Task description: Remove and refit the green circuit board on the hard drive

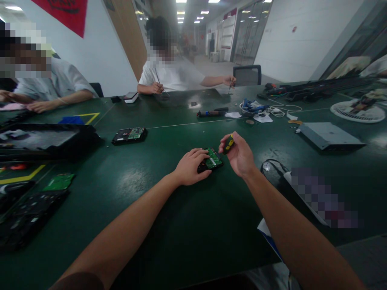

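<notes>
In the head view a hard drive (214, 159) with a green circuit board facing up lies on the dark green table. My left hand (191, 166) grips it from the left, fingers across its top and thumb along the near edge, covering part of the board. Just right of the drive, my right hand (239, 156) is closed around the black and yellow handle of a screwdriver (229, 143), raised above the table. Its shaft and tip cannot be made out. Farther left rests another hard drive (130, 135), apart from both hands.
A flat grey metal box (331, 135) and a white power strip (302, 197) with a black cord lie at right. Blue and white cables (256, 106) are farther back. Black casings (45, 139) and a loose green board (59, 182) occupy the left. Two people sit across the table.
</notes>
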Demonstrator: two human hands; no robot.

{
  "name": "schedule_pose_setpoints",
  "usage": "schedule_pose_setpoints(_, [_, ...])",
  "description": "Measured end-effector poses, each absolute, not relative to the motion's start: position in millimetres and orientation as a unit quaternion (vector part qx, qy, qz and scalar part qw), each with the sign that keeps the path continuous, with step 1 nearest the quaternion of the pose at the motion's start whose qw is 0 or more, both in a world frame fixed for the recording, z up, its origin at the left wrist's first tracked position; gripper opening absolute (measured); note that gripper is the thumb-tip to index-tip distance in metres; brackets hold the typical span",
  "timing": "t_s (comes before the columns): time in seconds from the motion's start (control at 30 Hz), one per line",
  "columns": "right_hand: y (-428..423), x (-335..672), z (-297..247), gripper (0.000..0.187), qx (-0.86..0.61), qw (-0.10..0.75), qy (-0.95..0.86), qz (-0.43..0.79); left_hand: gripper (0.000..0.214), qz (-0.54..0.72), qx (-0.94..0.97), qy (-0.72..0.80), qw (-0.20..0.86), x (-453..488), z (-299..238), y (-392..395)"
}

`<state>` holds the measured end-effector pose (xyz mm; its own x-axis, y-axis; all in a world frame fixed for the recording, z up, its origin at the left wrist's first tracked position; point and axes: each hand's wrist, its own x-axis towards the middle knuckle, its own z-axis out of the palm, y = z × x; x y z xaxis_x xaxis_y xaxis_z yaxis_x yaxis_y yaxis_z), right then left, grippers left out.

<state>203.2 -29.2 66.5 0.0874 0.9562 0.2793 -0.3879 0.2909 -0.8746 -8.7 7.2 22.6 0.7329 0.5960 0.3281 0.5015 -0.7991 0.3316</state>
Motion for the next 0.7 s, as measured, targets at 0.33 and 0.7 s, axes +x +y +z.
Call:
schedule_pose_setpoints(0.33, [-32.1,202.3,69.2,0.036,-0.273,0.666,-0.456,0.523,0.055,0.213,0.925,0.294,0.112,-8.8,22.7,7.0])
schedule_pose_setpoints(0.7, [-28.5,205.1,65.6,0.042,-0.3,0.664,-0.455,0.512,0.055,0.228,0.926,0.282,0.105,-9.1,16.1,10.8])
